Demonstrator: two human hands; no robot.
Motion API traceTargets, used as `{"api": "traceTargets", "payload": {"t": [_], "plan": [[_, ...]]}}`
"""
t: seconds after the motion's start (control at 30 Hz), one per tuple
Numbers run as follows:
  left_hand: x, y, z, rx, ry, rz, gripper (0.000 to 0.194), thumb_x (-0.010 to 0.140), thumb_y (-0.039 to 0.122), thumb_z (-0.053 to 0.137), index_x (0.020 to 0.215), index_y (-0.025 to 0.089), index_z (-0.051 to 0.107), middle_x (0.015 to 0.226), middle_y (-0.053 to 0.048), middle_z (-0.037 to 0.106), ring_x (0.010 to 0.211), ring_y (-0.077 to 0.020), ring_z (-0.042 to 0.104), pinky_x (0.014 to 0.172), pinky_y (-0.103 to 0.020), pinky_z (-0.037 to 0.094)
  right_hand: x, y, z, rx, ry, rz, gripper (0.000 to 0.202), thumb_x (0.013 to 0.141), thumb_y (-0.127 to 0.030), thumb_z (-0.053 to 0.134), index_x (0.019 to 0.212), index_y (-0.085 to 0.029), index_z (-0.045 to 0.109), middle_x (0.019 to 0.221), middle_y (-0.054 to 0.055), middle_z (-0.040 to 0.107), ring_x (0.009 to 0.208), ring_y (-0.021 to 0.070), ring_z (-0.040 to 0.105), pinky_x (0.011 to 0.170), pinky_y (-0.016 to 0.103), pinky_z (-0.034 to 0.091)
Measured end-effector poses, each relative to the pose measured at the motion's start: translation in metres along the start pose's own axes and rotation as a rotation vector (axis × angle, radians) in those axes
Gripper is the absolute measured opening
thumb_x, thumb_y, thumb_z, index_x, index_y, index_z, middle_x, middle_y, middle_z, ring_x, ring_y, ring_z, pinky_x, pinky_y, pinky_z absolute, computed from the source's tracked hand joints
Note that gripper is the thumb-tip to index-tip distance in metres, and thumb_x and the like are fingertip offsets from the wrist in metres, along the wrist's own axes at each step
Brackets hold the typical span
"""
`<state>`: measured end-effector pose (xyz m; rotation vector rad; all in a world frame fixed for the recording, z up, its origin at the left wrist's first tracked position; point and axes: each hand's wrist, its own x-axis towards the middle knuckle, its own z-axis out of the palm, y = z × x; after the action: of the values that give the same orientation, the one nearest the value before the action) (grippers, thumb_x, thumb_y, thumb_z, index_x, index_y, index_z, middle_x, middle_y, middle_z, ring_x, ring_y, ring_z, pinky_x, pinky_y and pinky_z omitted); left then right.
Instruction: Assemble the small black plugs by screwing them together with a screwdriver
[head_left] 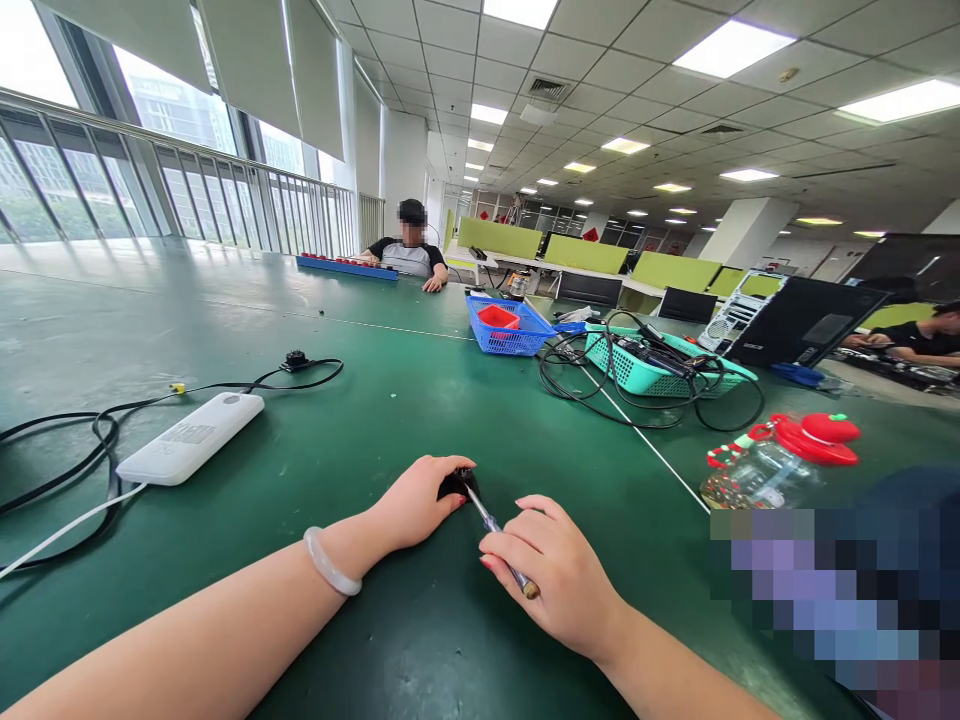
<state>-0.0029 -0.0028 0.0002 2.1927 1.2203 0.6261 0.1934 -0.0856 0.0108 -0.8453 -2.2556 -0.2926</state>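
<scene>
A small black part is sitting just below the centre of the frame, close over the green bench; whether it is touching the surface is not showing. The left hand is grasping it between thumb and index, and the right hand is grasping a screwdriver, whose tip is meeting the part or lying just beside it.

Risk: the tip could be slipping off and jabbing the left thumb or index, both lying right beside it. Likely cause: the tool is tilting, and only a pinch is bracing the part. Too much push could also be twisting the part out of that pinch. The hand is covering much of the part, so seating of the tip is hard to judge.

Pose: the left forearm is slanting up from the lower left, a pale bangle circling its wrist, palm facing down. The right forearm is slanting in from the lower right; thumb and index are pinching the handle, other fingers loosely curling.

Surroundings: a white power bank is lying at left; a jar is standing at right.
</scene>
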Motion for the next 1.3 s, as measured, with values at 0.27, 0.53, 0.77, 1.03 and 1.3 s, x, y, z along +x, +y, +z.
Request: {"api": "traceTargets", "payload": {"t": [0.27, 0.53, 0.77, 1.03, 1.3], "plan": [[-0.0006, 0.0019, -0.0005, 0.000, -0.002, -0.007, 0.045, 0.081, 0.021, 0.059, 0.125, 0.026, 0.056, 0.116, -0.004, 0.066, 0.109, -0.0232, 0.058, 0.098, -0.039, 0.046, 0.0010, -0.0002, -0.0009, -0.006, 0.008, 0.009, 0.015, 0.093, -0.018, 0.050, 0.085, -0.021, 0.062, 0.067, -0.002, 0.058, 0.060, 0.0110, 0.047, 0.088, 0.034, 0.044], [0.0004, 0.0010, 0.0005, 0.004, 0.005, -0.007, 0.044, 0.080, 0.020, 0.060, 0.124, 0.027, 0.057, 0.115, -0.005, 0.066, 0.109, -0.0235, 0.058, 0.098, -0.038, 0.046, -0.0001, 0.0012, -0.0012, 0.023, -0.017, -0.001, 0.012, 0.092, -0.018, 0.051, 0.087, -0.020, 0.062, 0.069, -0.002, 0.059, 0.061, 0.0112, 0.049, 0.089, 0.035, 0.044], [0.0010, -0.0017, 0.0018, 0.005, 0.001, 0.000, 0.044, 0.081, 0.020, 0.060, 0.124, 0.027, 0.056, 0.114, -0.004, 0.066, 0.108, -0.0229, 0.058, 0.097, -0.039, 0.046, -0.0013, 0.0007, 0.0006, 0.032, -0.051, 0.003, 0.011, 0.092, -0.019, 0.050, 0.090, -0.020, 0.061, 0.072, -0.001, 0.060, 0.063, 0.0120, 0.051, 0.090, 0.037, 0.044], [0.0005, -0.0002, 0.0006, 0.018, 0.004, -0.008, 0.045, 0.080, 0.019, 0.060, 0.125, 0.027, 0.056, 0.114, -0.005, 0.066, 0.108, -0.0230, 0.058, 0.097, -0.038, 0.047, -0.0015, 0.0008, 0.0005, 0.060, -0.090, -0.023, 0.011, 0.091, -0.019, 0.050, 0.092, -0.021, 0.060, 0.072, -0.001, 0.060, 0.064, 0.0121, 0.051, 0.091, 0.038, 0.044], [0.0011, -0.0004, 0.0008, 0.030, 0.005, 0.002, 0.045, 0.080, 0.018, 0.060, 0.124, 0.027, 0.057, 0.116, -0.005, 0.066, 0.110, -0.0230, 0.058, 0.099, -0.038, 0.046, -0.0021, 0.0014, 0.0021, 0.057, -0.132, -0.001, 0.012, 0.092, -0.018, 0.049, 0.092, -0.021, 0.060, 0.074, -0.001, 0.062, 0.066, 0.0125, 0.052, 0.091, 0.039, 0.042]]}}
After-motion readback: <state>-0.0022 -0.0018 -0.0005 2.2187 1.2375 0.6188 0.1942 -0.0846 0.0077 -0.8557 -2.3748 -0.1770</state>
